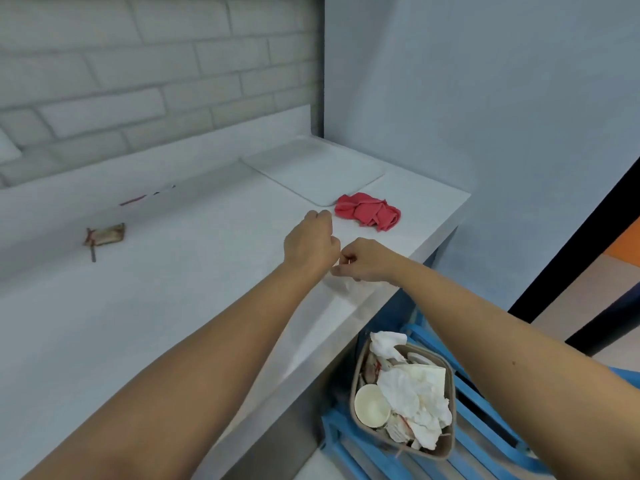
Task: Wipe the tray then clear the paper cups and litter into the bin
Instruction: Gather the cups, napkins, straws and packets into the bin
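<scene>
Over counter (173, 289), left hand (310, 245) meets right hand (363, 261) (curled).

Tabletop (156, 306): white, smooth, matt with a faint sheen.
Tray (311, 168): white, plastic-looking, smooth, dull gloss.
Cloth (369, 211): red fabric, soft, crumpled, matt.
Paper scrap (346, 284): white, thin, creased.
Wrapper (107, 234): brown, crinkled; material unclear.
Bin (450, 441): beige, matt, plain-walled.
Paper cup (371, 405): off-white, smooth inside.
Tissues (415, 396): white paper, crumpled, soft.
Brick wall (138, 81): pale paint, uneven, matt.
Slatted frame (485, 403): blue, smooth coat.

L hand (311, 242) & R hand (365, 259), fingers curled, meet near counter (173, 289) edge; full bin (433, 453) below.
</scene>
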Tool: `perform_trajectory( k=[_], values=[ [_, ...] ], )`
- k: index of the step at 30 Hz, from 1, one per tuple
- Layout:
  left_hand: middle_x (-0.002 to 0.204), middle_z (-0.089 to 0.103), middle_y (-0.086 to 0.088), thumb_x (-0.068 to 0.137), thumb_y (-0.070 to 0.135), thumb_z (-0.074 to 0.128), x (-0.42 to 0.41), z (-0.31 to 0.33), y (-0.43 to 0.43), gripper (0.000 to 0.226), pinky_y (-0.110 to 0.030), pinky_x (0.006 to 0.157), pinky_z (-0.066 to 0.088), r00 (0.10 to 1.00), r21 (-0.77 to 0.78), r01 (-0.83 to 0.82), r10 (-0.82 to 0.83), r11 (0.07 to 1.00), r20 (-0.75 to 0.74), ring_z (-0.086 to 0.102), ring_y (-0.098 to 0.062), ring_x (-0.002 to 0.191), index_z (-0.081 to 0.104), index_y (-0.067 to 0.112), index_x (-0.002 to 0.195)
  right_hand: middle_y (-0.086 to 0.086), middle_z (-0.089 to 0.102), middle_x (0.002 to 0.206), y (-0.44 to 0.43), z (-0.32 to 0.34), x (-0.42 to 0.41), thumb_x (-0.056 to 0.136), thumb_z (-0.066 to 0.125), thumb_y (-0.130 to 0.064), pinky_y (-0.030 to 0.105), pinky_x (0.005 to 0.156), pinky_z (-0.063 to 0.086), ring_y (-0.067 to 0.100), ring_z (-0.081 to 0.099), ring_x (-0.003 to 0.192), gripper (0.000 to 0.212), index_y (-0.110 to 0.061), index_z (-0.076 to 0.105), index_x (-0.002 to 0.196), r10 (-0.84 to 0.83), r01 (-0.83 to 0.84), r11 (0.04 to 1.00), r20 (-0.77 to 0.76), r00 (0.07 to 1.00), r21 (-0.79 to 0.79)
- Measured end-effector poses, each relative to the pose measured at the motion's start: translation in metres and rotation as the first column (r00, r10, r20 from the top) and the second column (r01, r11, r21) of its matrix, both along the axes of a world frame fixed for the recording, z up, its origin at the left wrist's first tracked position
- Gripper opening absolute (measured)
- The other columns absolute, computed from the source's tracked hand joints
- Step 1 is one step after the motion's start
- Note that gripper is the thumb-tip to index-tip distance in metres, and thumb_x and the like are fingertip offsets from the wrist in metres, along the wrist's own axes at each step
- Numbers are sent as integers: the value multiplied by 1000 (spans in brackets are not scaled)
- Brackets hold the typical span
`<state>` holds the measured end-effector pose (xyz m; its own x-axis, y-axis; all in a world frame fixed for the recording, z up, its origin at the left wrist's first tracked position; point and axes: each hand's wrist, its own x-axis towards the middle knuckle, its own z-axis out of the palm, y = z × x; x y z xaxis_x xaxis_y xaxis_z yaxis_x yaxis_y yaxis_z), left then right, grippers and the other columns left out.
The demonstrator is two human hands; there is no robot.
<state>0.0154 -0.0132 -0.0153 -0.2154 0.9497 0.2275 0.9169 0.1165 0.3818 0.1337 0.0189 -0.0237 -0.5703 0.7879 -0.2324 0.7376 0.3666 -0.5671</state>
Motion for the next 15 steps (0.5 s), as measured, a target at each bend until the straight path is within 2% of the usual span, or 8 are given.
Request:
perform_trajectory(
  k=[5, 11, 15],
  values=[
    [117, 47, -7, 89, 12, 48, -91, -5, -14, 23, -30, 65, 38, 991, -61, -130, 129, 990, -24, 53, -25, 95, 51, 9, 111, -11, 47, 68, -6, 5, -74, 87, 62, -30, 17, 59, 34, 6, 44, 64, 19, -13, 60, 80, 115, -114, 993, -18, 993, 32],
    [118, 47, -8, 88, 12, 48, -206, -17, -39, 24, -29, 72, 39, 942, -186, -330, 336, 926, 1, 52, -24, 104, 53, 8, 112, -11, 47, 68, -13, 8, -165, 89, 61, -25, 16, 59, 33, 13, 46, 73, 15, -11, 59, 82, 214, -214, 977, -25, 976, 25],
    [111, 53, -10, 85, 8, 47, -274, -27, -56, 23, -29, 65, 38, 893, -239, -423, 447, 874, 53, 52, -23, 85, 57, 3, 105, -14, 42, 70, -18, 4, -218, 90, 59, -23, 13, 57, 31, 2, 42, 65, 15, -11, 58, 81, 257, -256, 966, -17, 966, 40]
  ],
)
